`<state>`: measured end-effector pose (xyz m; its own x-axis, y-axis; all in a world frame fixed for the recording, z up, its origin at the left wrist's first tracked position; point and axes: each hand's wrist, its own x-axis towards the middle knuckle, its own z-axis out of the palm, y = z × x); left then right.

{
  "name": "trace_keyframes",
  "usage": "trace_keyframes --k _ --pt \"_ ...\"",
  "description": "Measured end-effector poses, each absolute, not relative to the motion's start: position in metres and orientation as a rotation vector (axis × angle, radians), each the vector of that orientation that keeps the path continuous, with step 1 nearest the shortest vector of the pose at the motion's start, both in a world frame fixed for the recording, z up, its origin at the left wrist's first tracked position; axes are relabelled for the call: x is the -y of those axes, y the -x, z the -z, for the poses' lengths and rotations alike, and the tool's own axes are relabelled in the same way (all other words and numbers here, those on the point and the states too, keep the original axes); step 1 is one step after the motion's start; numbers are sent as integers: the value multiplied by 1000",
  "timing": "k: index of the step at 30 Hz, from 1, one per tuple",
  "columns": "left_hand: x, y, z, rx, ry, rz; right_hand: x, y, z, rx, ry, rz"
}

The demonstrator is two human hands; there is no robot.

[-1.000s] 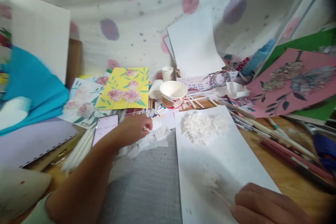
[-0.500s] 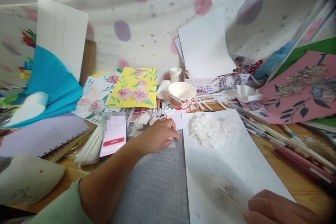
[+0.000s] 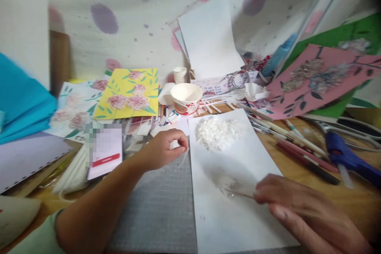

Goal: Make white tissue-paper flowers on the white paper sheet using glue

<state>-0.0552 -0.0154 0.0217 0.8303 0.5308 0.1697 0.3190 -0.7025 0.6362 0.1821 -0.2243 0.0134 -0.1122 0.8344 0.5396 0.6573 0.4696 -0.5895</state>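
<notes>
White paper sheet [image 3: 238,162] laid flat right of centre, partly alongside a grey cutting mat [image 3: 154,210]. On its far half, a dense cluster of white petal-like pieces [image 3: 210,133], spreading more thinly to the right. Farther down the same sheet, a small white tuft [image 3: 225,186], blurred; exact form not determinable.

Right hand [image 3: 300,206] at near right, fingers narrowed on a thin stick [image 3: 244,195], far end at the tuft; contact or attachment not confirmable. Left hand [image 3: 166,147] above the far edge of the mat, thumb and forefinger drawn into a ring, tips closed on a thin pale strip [image 3: 183,158], trailing downward just left of the sheet.

Near the left wrist, loose white paper scraps [image 3: 144,129]. Farther left, a phone [image 3: 105,156] with lit screen, partly pixelated. Beyond the sheet, a white bowl [image 3: 186,99] with red print, in front of stacked cups [image 3: 179,74]. At far left, a yellow floral sheet [image 3: 123,85]; at far right, a pink one.
</notes>
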Motion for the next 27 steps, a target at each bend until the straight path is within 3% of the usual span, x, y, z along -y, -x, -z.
trace_keyframes --k 9,23,27 --pt "64 -21 -12 -584 -2478 -722 217 -214 -8 1170 1473 -391" --pt "85 -39 3 -475 -2522 -983 215 -214 -12 1202 1500 -302" --pt "88 -44 7 -490 -2638 -892 213 -213 -11 1242 1508 -238"
